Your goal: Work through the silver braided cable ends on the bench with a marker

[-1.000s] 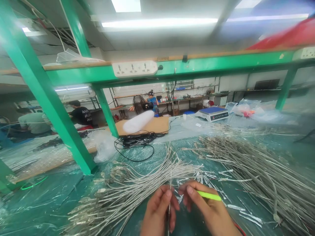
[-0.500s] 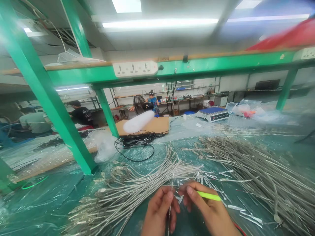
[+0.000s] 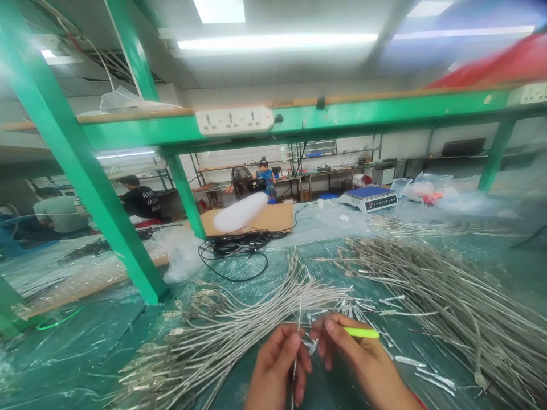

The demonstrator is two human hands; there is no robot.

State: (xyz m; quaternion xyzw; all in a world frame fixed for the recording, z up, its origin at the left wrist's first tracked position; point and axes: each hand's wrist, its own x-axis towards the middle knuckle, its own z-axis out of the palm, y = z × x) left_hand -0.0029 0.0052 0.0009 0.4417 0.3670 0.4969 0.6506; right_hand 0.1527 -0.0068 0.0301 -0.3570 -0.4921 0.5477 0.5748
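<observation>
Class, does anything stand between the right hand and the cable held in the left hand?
Nothing visible stands between the right hand and the upper end of the cable; lower down, the curled fingers of the left hand stand in the way.

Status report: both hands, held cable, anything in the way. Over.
Left hand pinching cable. Right hand holding yellow tool, tip unclear. Foil strips close by, none seen blocking.

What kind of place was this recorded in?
Probably a small cable workshop or assembly floor: bundles of grey cables lie on a covered bench, a digital scale stands behind them, and other people sit at work farther back.
</observation>
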